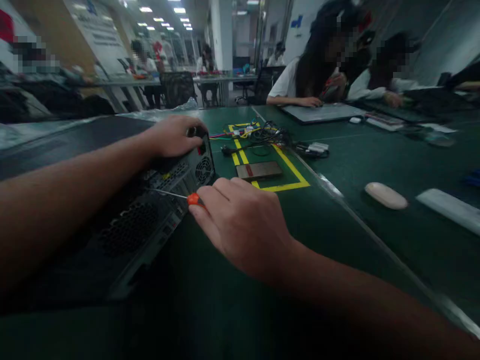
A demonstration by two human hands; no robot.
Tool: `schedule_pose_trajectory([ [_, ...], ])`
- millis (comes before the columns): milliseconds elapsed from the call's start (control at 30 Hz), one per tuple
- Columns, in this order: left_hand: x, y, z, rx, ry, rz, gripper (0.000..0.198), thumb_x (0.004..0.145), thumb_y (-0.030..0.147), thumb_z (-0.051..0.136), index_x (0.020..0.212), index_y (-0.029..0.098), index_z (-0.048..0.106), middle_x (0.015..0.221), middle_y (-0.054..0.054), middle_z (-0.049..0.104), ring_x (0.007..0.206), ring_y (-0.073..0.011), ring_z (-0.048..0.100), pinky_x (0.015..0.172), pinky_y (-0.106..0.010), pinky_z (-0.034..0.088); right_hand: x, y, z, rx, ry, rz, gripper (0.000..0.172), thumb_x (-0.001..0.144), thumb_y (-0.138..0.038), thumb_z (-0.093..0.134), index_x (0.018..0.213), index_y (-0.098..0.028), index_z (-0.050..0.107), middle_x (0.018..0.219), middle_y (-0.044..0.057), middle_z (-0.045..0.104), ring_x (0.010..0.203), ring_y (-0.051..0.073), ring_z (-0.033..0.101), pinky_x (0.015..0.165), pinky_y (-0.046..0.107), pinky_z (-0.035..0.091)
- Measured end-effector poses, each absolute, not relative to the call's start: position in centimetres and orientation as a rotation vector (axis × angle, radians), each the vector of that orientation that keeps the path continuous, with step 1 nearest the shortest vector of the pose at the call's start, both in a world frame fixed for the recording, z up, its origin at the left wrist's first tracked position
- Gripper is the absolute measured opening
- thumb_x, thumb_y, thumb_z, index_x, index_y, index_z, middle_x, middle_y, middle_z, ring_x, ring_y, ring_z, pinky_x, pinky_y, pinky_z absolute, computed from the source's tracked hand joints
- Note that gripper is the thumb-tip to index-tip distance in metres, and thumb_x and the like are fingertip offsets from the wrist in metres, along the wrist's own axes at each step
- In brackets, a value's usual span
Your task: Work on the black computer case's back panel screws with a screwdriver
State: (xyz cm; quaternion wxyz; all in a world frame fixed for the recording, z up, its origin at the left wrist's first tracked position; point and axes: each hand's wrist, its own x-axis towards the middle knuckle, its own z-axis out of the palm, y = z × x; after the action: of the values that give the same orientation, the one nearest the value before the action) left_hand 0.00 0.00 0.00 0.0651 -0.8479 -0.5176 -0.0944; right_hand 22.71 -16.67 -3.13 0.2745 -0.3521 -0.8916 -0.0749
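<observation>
1. Far left is taken up by a big dark computer case (129,232), set on the green table (412,245) with its vented rear panel turned toward the right. Some crinkled clear plastic (187,104) is bunched along its far side.
2. The left hand (178,135) is laid on the case's far upper corner, fingers bent over the edge. How hard it's being squeezed, if at all, can't be told from here.
3. Next up, a screwdriver (194,199) with an orange handle. Its thin shaft is pointed left at the rear panel, but whether the tip is seated in anything can't be made out, too dark.
4. That handle is gripped by the right hand (243,225), fingers curled snugly round it, just beside the panel.
5. Beyond that hand, a flat brownish box (264,170) is placed by some yellow tape (287,188), with a tangle of cables (268,135) heaped farther off.
6. Far right, a flat grey slab (324,114) is touched by a co-worker's hand (311,101).
7. Nearer on the right, a pale oval object (386,195) and a white bar (452,207) are left lying side by side.
</observation>
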Motion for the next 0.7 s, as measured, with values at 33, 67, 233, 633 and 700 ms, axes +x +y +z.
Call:
schedule_pose_trajectory([
  [33, -0.01, 0.18, -0.08, -2.551, -1.586, -0.293, 0.059, 0.090, 0.039, 0.047, 0.137, 0.012, 0.069, 0.128, -0.015, 0.072, 0.117, -0.0333, 0.065, 0.107, -0.045, 0.047, 22.67, -16.61, -3.17, -0.958, -2.396, -0.194, 0.031, 0.111, -0.032, 0.042, 0.093, -0.019, 0.065, 0.089, 0.003, 0.067, 0.086, 0.018, 0.062, 0.061, 0.032, 0.029],
  [67, -0.03, 0.34, -0.14, -2.544, -1.607, -0.300, 0.059, 0.089, 0.039, 0.049, 0.137, 0.013, 0.069, 0.128, -0.014, 0.072, 0.117, -0.0334, 0.065, 0.107, -0.045, 0.047, 22.63, -16.55, -3.20, -0.967, -2.396, -0.186, 0.032, 0.111, -0.033, 0.043, 0.094, -0.019, 0.065, 0.088, 0.004, 0.067, 0.087, 0.017, 0.062, 0.061, 0.032, 0.029],
  [233, -0.10, 0.74, -0.19, -2.537, -1.663, -0.305, 0.059, 0.086, 0.041, 0.053, 0.138, 0.019, 0.070, 0.127, -0.012, 0.073, 0.118, -0.0351, 0.064, 0.109, -0.047, 0.046, 22.68, -16.44, -3.11, -0.976, -2.426, -0.118, 0.023, 0.109, -0.036, 0.049, 0.116, -0.020, 0.064, 0.094, 0.002, 0.068, 0.086, 0.016, 0.062, 0.059, 0.030, 0.029],
  [633, -0.29, 0.86, -0.17, -2.537, -1.647, -0.307, 0.060, 0.086, 0.042, 0.052, 0.138, 0.018, 0.070, 0.127, -0.013, 0.073, 0.116, -0.0351, 0.065, 0.107, -0.048, 0.048, 22.89, -16.36, -2.86, -1.000, -2.468, -0.128, 0.020, 0.110, -0.025, 0.046, 0.119, -0.023, 0.063, 0.092, 0.001, 0.067, 0.081, 0.014, 0.059, 0.057, 0.028, 0.027],
  [700, -0.24, 0.82, -0.10, -2.540, -1.654, -0.303, 0.060, 0.086, 0.043, 0.053, 0.138, 0.019, 0.070, 0.127, -0.012, 0.073, 0.117, -0.0354, 0.064, 0.107, -0.048, 0.047, 22.90, -16.34, -2.89, -0.998, -2.460, -0.121, 0.018, 0.109, -0.025, 0.046, 0.117, -0.022, 0.063, 0.092, 0.001, 0.067, 0.080, 0.014, 0.059, 0.058, 0.028, 0.026],
])
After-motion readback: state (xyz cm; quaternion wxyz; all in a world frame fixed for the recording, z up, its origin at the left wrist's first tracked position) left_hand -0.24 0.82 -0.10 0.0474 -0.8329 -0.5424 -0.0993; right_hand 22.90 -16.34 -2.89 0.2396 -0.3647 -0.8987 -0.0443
